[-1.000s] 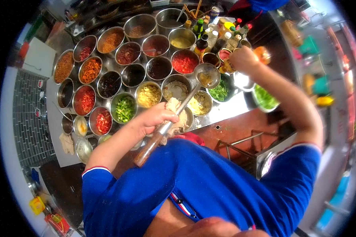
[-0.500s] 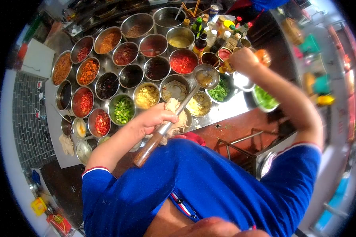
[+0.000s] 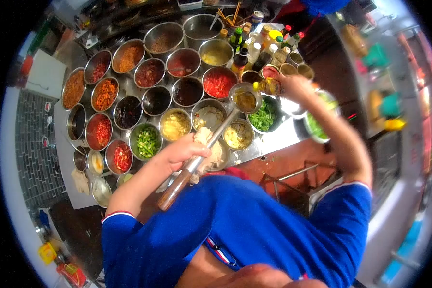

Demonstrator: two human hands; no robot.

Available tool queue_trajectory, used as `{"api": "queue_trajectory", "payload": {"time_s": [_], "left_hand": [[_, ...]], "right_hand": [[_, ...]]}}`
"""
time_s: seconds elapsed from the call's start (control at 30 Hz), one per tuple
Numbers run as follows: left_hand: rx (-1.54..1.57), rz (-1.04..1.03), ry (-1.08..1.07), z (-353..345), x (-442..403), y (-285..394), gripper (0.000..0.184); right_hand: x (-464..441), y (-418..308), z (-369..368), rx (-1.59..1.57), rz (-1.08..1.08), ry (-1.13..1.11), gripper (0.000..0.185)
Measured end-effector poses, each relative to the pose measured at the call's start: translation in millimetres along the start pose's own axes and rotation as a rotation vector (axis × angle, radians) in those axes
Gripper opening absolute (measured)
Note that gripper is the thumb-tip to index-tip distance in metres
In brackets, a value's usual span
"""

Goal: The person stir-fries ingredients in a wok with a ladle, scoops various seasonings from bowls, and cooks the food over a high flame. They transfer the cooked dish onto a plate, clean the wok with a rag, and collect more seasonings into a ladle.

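My left hand [image 3: 189,148] is closed around the metal shaft of a long ladle [image 3: 245,98] and a tan cloth [image 3: 215,154]. The ladle's wooden handle slants down toward my chest, and its bowl holds a yellowish-brown liquid. Beside the bowl, my right hand [image 3: 295,87] grips a bottle [image 3: 269,86] with a yellow cap, which lies tilted with its cap toward the ladle. Beneath and around the ladle are metal pots, one with chopped greens [image 3: 263,116], one with red pieces [image 3: 218,84] and one with minced yellow food [image 3: 237,135].
Several metal pots of chopped ingredients cover the left of the steel table [image 3: 273,144]. Sauce bottles [image 3: 240,60] crowd the back right, near chopsticks [image 3: 235,14]. A bowl of green leaves [image 3: 317,126] stands under my right forearm. A metal frame [image 3: 297,172] is below the table edge.
My right hand has moved down a little, and the bottle in it shows more clearly beside the ladle bowl. The ladle has shifted slightly down and left; its liquid looks darker.
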State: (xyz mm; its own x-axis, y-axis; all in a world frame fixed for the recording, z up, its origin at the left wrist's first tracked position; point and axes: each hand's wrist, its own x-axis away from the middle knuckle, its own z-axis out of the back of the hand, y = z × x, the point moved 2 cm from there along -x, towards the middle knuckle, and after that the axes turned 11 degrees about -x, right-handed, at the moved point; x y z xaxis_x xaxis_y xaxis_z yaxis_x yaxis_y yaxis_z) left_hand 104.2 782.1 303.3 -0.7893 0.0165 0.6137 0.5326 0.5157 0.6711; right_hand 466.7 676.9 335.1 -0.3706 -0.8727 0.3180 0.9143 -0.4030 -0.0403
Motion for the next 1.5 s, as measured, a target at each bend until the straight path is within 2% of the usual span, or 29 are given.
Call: {"api": "queue_trajectory", "payload": {"time_s": [0.03, 0.1, 0.13, 0.23, 0.27, 0.37, 0.43, 0.47, 0.5, 0.57, 0.6, 0.63, 0.7, 0.73, 0.77, 0.83, 0.93, 1.03, 1.07, 1.1, 1.13, 1.17, 1.2, 1.23, 1.27, 1.33, 1.4, 1.47, 1.5], "left_hand": [[-0.001, -0.024, 0.023, 3.0, 0.7, -1.8, 0.034], [0.005, -0.067, 0.073, 7.7, 1.4, -5.3, 0.035], [-0.005, -0.039, 0.066, 8.7, 7.6, -0.5, 0.038], [-0.037, -0.053, 0.176, 14.4, 15.1, -1.0, 0.044], [0.028, 0.006, 0.197, 12.2, 24.2, 7.4, 0.048], [0.044, -0.062, 0.197, 22.9, 26.7, -4.4, 0.052], [0.060, -0.088, 0.239, 18.1, 32.0, -0.2, 0.056], [0.080, -0.104, 0.263, 15.4, 33.1, 0.4, 0.058], [0.100, -0.119, 0.285, 14.0, 34.8, 1.3, 0.059], [0.108, -0.083, 0.303, 11.2, 39.1, 4.0, 0.064], [0.144, -0.096, 0.326, 6.6, 40.3, 5.8, 0.064], [0.180, -0.110, 0.349, 3.0, 40.1, 6.6, 0.064], [0.215, -0.124, 0.393, -2.4, 39.2, 4.7, 0.065], [0.233, -0.132, 0.417, -4.2, 39.5, 4.0, 0.065], [0.235, -0.125, 0.423, -5.8, 40.1, 3.7, 0.065], [0.241, -0.104, 0.432, -7.0, 42.9, 3.2, 0.063], [0.174, -0.042, 0.472, -4.2, 44.4, -1.9, 0.059], [0.196, -0.045, 0.539, -7.2, 45.4, -5.8, 0.056], [0.336, -0.075, 0.502, -8.3, 45.7, -2.6, 0.065], [0.358, -0.097, 0.504, -8.7, 47.3, -4.3, 0.064], [0.320, -0.109, 0.486, -7.9, 46.2, -6.6, 0.063], [0.277, -0.126, 0.467, -4.6, 44.3, -7.2, 0.063], [0.230, -0.097, 0.419, 1.8, 45.4, -7.4, 0.061], [0.230, -0.105, 0.509, -1.8, 42.5, -8.3, 0.059], [0.273, -0.139, 0.478, -7.2, 43.4, -0.2, 0.058], [0.290, -0.165, 0.404, -8.3, 49.0, 1.7, 0.056], [0.230, -0.170, 0.320, 8.7, 47.8, -11.7, 0.053], [0.103, -0.145, 0.370, 16.0, 41.1, -19.6, 0.050], [0.055, -0.135, 0.424, 18.0, 45.4, -21.4, 0.048]], "right_hand": [[9.5, 3.9, 3.5, -0.177, -0.031, 0.017, 0.047], [8.9, 20.3, -12.7, -0.636, 0.041, 0.164, 0.062], [8.0, 27.3, -14.0, -0.715, -0.081, 0.109, 0.070], [-2.4, 37.2, -2.0, -1.031, 0.005, 0.349, 0.075], [-5.0, 30.5, 17.7, -1.066, -0.007, 0.400, 0.076], [-52.2, 58.7, 38.6, -1.301, 0.124, 0.586, 0.081], [-70.4, 63.1, 68.5, -1.260, 0.188, 0.801, 0.084], [-81.3, 63.7, 83.3, -1.248, 0.181, 0.814, 0.086], [-103.6, 72.2, 85.0, -1.276, 0.262, 0.852, 0.079], [-133.7, 81.9, 80.9, -1.210, 0.252, 0.813, 0.068], [-175.3, 105.9, 56.3, -1.252, 0.349, 0.848, 0.062], [-189.3, 110.8, 44.9, -1.155, 0.281, 0.851, 0.062], [-206.5, 114.0, 22.7, -1.093, 0.129, 0.749, 0.066], [-217.0, 116.8, 11.3, -0.970, -0.101, 0.691, 0.066], [-215.5, 113.4, 7.0, -0.940, 0.014, 0.664, 0.061], [-213.7, 110.1, -2.5, -0.894, 0.035, 0.468, 0.057], [-246.8, 119.9, -27.3, -0.538, 0.035, 0.462, 0.055], [-211.9, 83.0, 1.7, -0.368, 0.139, 0.791, 0.050], [-208.4, 73.1, -4.9, -0.349, 0.208, 0.738, 0.045], [-196.1, 55.8, 0.5, -0.406, 0.179, 0.478, 0.045], [-203.1, 55.0, -8.8, -0.208, 0.165, 0.363, 0.040], [-213.2, 55.4, -22.4, -0.155, 0.050, 0.139, 0.036], [-208.4, 47.1, -19.8, -0.061, 0.071, 0.121, 0.032], [-215.5, 49.0, -28.3, 0.003, 0.103, 0.147, 0.031], [-221.1, 50.7, -36.2, -0.043, 0.132, 0.216, 0.026], [-234.7, 59.0, -55.0, -0.037, 0.248, 0.177, 0.035], [-221.6, 60.8, -41.5, -0.145, 0.223, 0.243, 0.037], [-185.7, 57.1, -17.9, -0.404, 0.183, 0.348, 0.040], [-150.7, 43.6, 11.3, -0.367, 0.086, 0.430, 0.041]]}}
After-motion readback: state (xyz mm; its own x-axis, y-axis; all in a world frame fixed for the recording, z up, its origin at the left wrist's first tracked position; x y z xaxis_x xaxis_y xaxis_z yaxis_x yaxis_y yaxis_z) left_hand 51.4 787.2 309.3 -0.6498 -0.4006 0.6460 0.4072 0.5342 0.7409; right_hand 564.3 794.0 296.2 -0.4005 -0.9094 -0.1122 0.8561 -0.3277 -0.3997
